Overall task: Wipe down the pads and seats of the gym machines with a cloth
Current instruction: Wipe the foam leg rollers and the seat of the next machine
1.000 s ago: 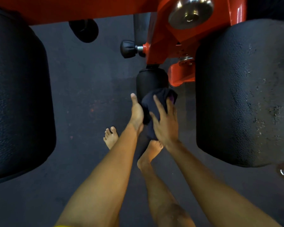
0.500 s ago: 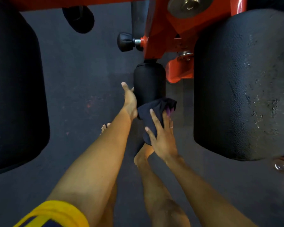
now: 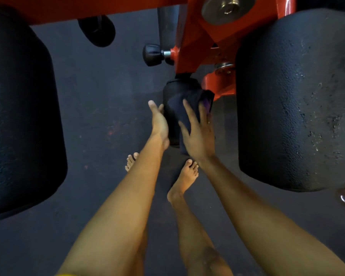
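Observation:
A small black roller pad (image 3: 177, 88) hangs below the orange machine frame (image 3: 195, 42) at centre. A dark cloth (image 3: 187, 108) with a purple patch lies over the pad's right side. My right hand (image 3: 197, 134) presses the cloth flat against the pad with fingers spread. My left hand (image 3: 159, 124) rests against the pad's left side, fingers straight, steadying it. The lower end of the pad is hidden behind both hands.
Two large black roller pads flank the scene, one at left (image 3: 22, 120) and one at right (image 3: 295, 100). A black adjustment knob (image 3: 152, 54) sticks out left of the frame. My bare feet (image 3: 185, 176) stand on the dark rubber floor (image 3: 100, 108).
My right hand has slid the cloth up the small pad toward its upper part. My left hand stayed against the pad's left side.

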